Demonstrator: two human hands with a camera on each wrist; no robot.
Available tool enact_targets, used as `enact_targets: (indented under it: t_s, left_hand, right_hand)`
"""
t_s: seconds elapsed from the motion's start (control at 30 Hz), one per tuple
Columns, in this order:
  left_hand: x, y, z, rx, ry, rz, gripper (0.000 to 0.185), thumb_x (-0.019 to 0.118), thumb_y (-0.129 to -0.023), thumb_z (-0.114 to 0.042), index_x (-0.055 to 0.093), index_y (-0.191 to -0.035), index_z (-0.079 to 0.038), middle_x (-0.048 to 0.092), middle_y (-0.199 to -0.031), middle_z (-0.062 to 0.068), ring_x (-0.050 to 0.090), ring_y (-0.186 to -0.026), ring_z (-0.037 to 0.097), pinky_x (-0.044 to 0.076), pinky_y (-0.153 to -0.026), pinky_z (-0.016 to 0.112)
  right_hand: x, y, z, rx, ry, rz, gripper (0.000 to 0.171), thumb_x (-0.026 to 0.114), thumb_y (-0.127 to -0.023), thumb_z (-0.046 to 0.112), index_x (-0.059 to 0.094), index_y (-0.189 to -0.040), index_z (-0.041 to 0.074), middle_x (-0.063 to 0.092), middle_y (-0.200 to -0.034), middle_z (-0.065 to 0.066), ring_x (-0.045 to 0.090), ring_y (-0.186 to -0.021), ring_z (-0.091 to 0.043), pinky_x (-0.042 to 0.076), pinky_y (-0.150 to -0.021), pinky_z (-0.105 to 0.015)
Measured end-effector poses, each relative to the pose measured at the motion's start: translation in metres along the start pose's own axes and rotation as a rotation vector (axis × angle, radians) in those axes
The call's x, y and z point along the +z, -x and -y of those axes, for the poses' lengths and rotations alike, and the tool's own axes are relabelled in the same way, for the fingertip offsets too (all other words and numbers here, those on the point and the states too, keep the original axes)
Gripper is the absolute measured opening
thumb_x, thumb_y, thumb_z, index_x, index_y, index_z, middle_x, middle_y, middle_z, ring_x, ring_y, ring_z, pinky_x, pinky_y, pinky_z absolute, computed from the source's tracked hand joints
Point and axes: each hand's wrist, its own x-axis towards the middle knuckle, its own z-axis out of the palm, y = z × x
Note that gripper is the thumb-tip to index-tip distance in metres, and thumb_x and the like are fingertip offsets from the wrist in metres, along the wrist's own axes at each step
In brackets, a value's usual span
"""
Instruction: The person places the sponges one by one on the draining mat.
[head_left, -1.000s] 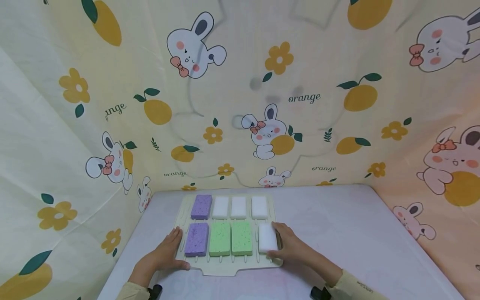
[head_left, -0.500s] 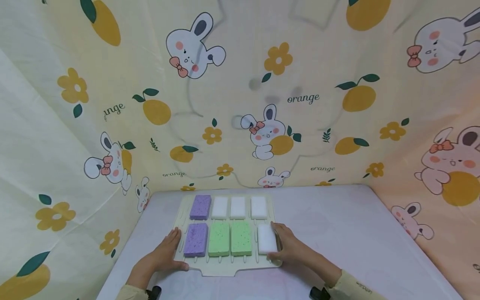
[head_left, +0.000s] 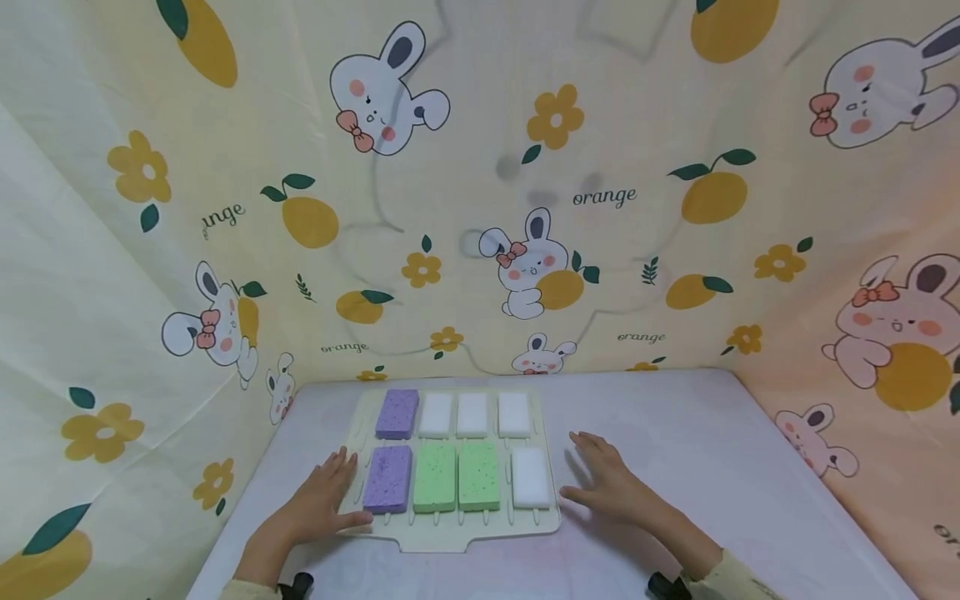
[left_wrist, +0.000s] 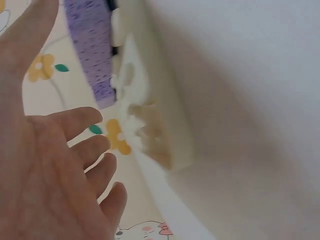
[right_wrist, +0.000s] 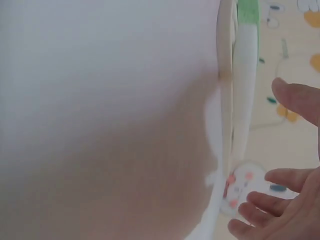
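A cream tray [head_left: 433, 542] lies on the table with two rows of sponge blocks on it. Purple blocks [head_left: 387, 479] fill the left end of both rows. Green blocks [head_left: 434, 477] sit in the middle of the front row, and a white block [head_left: 531, 477] is at its right end. Several white blocks [head_left: 472, 415] continue the back row. My left hand [head_left: 313, 502] is beside the tray's left edge, fingers spread, apart from it in the left wrist view. Off the tray's right edge is my right hand [head_left: 613, 486], its fingers loosely extended and holding nothing.
The white table [head_left: 720, 467] extends to the right of the tray. A cloth [head_left: 465, 167] printed with rabbits and oranges hangs behind and along both sides. Dark wrist cameras [head_left: 667, 586] show at the sleeves.
My right hand has let go of the tray's right edge and moved away to the right. My left hand has eased slightly off the left edge. The tray stays on the table.
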Motion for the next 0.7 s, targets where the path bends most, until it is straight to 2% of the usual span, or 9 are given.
enact_targets:
  t_s: [0.1,0.2,0.33,0.43,0.5,0.7]
  left_hand:
    - [-0.007,-0.001,-0.004,0.010,-0.039,-0.043,0.111,0.079,-0.090,-0.062,0.035,-0.161,0.011,0.026,-0.168,0.038,0.024,-0.156,0.058,0.020,-0.126,0.074]
    - [-0.011,-0.001,-0.007,-0.018,-0.054,-0.083,0.107,0.072,-0.094,-0.065,0.034,-0.164,0.007,0.027,-0.170,0.033,0.024,-0.158,0.055,0.017,-0.128,0.071]
    - [-0.013,0.000,-0.009,-0.017,-0.104,-0.166,0.102,0.067,-0.098,-0.067,0.034,-0.165,0.003,0.028,-0.172,0.029,0.022,-0.159,0.053,0.014,-0.129,0.071]
    - [-0.012,0.001,-0.009,-0.022,-0.140,-0.221,0.101,0.067,-0.097,-0.068,0.036,-0.166,-0.001,0.028,-0.173,0.026,0.020,-0.159,0.054,0.009,-0.127,0.075]
    - [-0.011,0.001,-0.009,-0.045,-0.154,-0.232,0.102,0.067,-0.096,-0.070,0.036,-0.166,-0.003,0.026,-0.174,0.025,0.017,-0.160,0.055,0.005,-0.125,0.079]
    - [-0.010,0.001,-0.012,-0.104,-0.161,-0.203,0.104,0.065,-0.094,-0.073,0.035,-0.168,-0.006,0.019,-0.176,0.025,0.008,-0.160,0.057,-0.004,-0.121,0.084]
  right_hand:
    - [-0.010,0.008,-0.010,-0.006,0.035,-0.043,0.101,0.086,-0.091,0.047,0.037,-0.164,-0.002,0.034,-0.165,-0.033,0.032,-0.151,-0.059,0.038,-0.113,-0.079]
    - [-0.019,0.014,-0.020,-0.018,0.080,-0.093,0.100,0.086,-0.091,0.049,0.039,-0.163,-0.003,0.036,-0.164,-0.035,0.034,-0.148,-0.061,0.039,-0.111,-0.081]
    - [-0.027,0.019,-0.032,-0.042,0.168,-0.158,0.099,0.086,-0.089,0.050,0.042,-0.160,-0.004,0.038,-0.163,-0.035,0.035,-0.148,-0.059,0.029,-0.117,-0.081]
    - [-0.031,0.021,-0.042,-0.039,0.231,-0.185,0.103,0.086,-0.087,0.053,0.041,-0.161,-0.002,0.036,-0.165,-0.034,0.030,-0.151,-0.059,0.017,-0.121,-0.081]
    - [-0.034,0.023,-0.046,-0.022,0.275,-0.194,0.107,0.085,-0.085,0.059,0.040,-0.163,0.000,0.033,-0.167,-0.033,0.026,-0.153,-0.059,0.013,-0.122,-0.081]
    - [-0.039,0.029,-0.051,0.026,0.350,-0.192,0.114,0.080,-0.083,0.071,0.038,-0.166,0.006,0.025,-0.172,-0.030,0.019,-0.156,-0.059,0.006,-0.122,-0.082]
